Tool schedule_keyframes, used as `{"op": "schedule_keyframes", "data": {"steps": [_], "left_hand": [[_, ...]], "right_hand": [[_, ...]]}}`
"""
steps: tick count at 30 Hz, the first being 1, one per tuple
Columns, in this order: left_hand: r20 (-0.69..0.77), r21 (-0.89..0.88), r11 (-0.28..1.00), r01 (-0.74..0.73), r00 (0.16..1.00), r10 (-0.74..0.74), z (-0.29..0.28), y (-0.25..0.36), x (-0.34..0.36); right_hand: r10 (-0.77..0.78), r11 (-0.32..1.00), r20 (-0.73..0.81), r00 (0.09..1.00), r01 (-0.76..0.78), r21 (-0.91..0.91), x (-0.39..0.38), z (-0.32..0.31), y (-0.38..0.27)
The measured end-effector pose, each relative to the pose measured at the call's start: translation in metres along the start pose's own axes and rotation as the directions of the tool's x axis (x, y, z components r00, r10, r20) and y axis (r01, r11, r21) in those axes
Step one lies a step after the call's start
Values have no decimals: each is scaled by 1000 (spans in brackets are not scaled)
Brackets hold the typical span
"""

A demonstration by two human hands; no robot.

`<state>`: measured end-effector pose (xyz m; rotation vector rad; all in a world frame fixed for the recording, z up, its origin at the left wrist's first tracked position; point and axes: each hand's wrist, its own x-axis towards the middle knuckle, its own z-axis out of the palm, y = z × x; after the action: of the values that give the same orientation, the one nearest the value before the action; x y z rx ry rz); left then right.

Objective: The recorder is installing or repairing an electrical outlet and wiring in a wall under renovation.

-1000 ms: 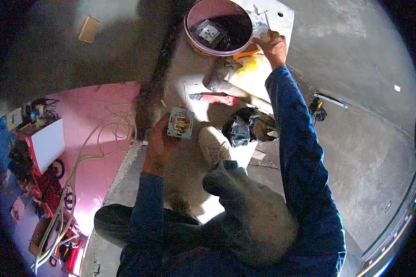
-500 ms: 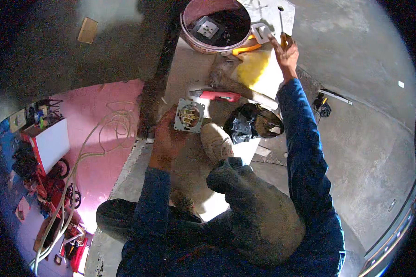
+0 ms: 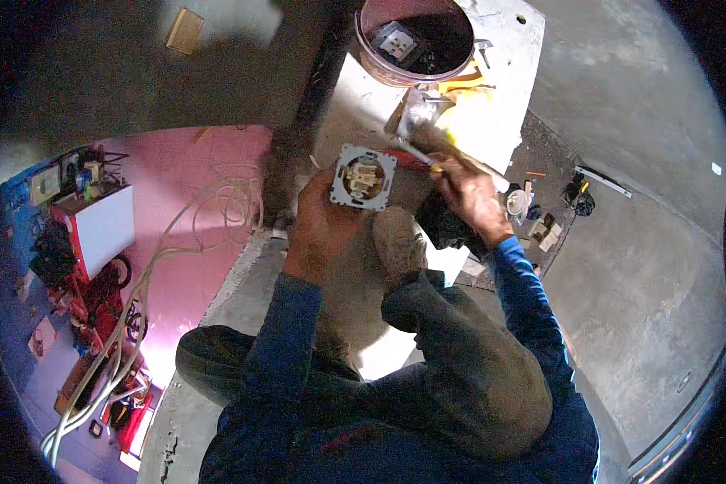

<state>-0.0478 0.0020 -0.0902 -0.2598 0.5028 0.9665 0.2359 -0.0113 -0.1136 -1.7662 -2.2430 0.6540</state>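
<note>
My left hand [image 3: 323, 222] is closed on a square socket mechanism [image 3: 364, 177] with a metal mounting frame and brass-coloured parts in its round centre. It is held up in front of me, facing upward. My right hand [image 3: 476, 198] grips a screwdriver [image 3: 418, 154] with a yellowish handle, its shaft pointing up and to the left. The tip is apart from the mechanism. Partly behind the screwdriver lies a red-handled tool [image 3: 403, 156], mostly hidden. A black plastic bag [image 3: 444, 222] sits just below my right hand.
A brownish bucket [image 3: 395, 77] holding a white socket piece [image 3: 397, 42] stands at the far side. Beside it lie orange-handled pliers [image 3: 464, 81] on a pale board [image 3: 504, 89]. My shoe [image 3: 398, 238] rests near the mechanism. Pale cables [image 3: 129, 323] run along the left.
My right hand has come back from the pale board toward me, bringing the screwdriver near the mechanism. My left hand still holds the mechanism. The whole view has shifted slightly.
</note>
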Motion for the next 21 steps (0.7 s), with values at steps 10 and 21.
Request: {"op": "schedule_keyframes", "data": {"steps": [10,21], "left_hand": [[60,50,998,32,998,-35,23,10,1],[-114,174,985,-20,993,40,36,0,-8]], "right_hand": [[-27,998,41,999,29,-58,-4,30,-15],[37,994,65,997,-30,-106,-9,41,-19]]}}
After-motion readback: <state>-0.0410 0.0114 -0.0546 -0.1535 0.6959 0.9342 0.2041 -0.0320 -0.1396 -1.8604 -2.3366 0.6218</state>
